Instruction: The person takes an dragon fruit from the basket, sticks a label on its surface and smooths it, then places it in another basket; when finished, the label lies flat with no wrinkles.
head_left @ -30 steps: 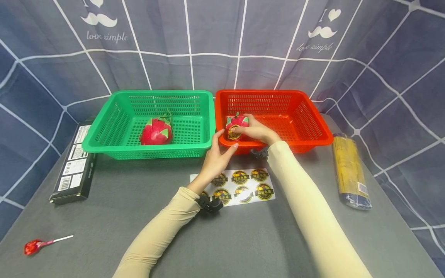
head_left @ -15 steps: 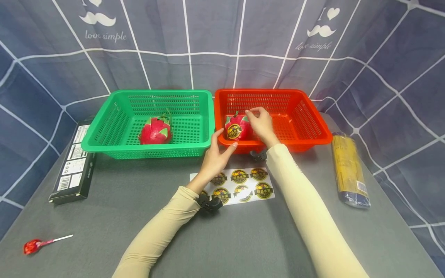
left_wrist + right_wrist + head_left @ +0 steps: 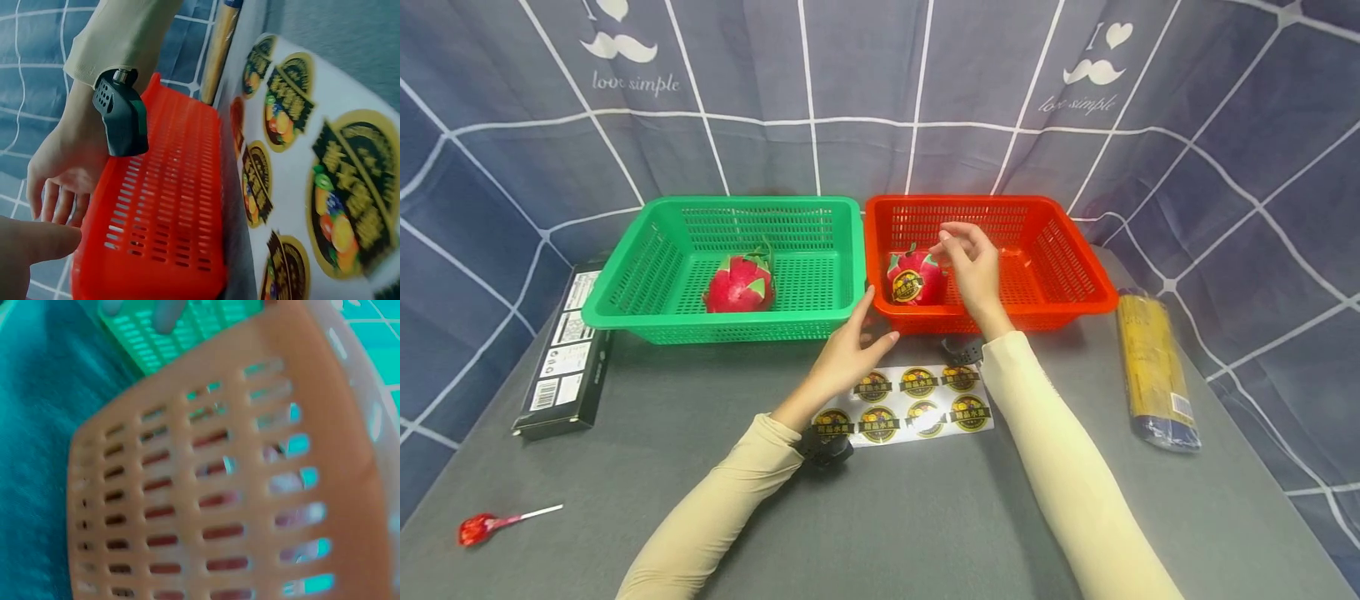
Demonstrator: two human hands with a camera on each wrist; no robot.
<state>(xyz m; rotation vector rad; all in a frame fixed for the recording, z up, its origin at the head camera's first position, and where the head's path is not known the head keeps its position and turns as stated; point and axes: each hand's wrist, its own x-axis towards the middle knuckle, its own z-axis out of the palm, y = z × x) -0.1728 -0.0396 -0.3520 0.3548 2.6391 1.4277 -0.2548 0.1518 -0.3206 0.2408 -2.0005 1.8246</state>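
A dragon fruit point(image 3: 936, 286) lies at the left end of the red basket point(image 3: 1075, 312). On its front sits a round black and gold sticker point(image 3: 907, 286). My right hand point(image 3: 977, 271) hovers over that basket just right of the fruit, fingers loosely bent and holding nothing. My left hand point(image 3: 847, 348) is spread with straight fingers, its forefinger tip by the gap between the two baskets. In the left wrist view, the left thumb point(image 3: 44, 240) shows near the red rim. Below the left hand, a white sticker sheet point(image 3: 940, 433) lies on the table.
A green basket point(image 3: 737, 320) with another dragon fruit point(image 3: 739, 285) stands left of the red one. A black and white box point(image 3: 561, 358) lies far left, a lollipop point(image 3: 478, 528) front left, and a yellow noodle-like pack point(image 3: 1156, 367) at right.
My right hand has let go of the stickered dragon fruit and moved up and right. My left hand has drawn back from the red basket's corner, down and left.
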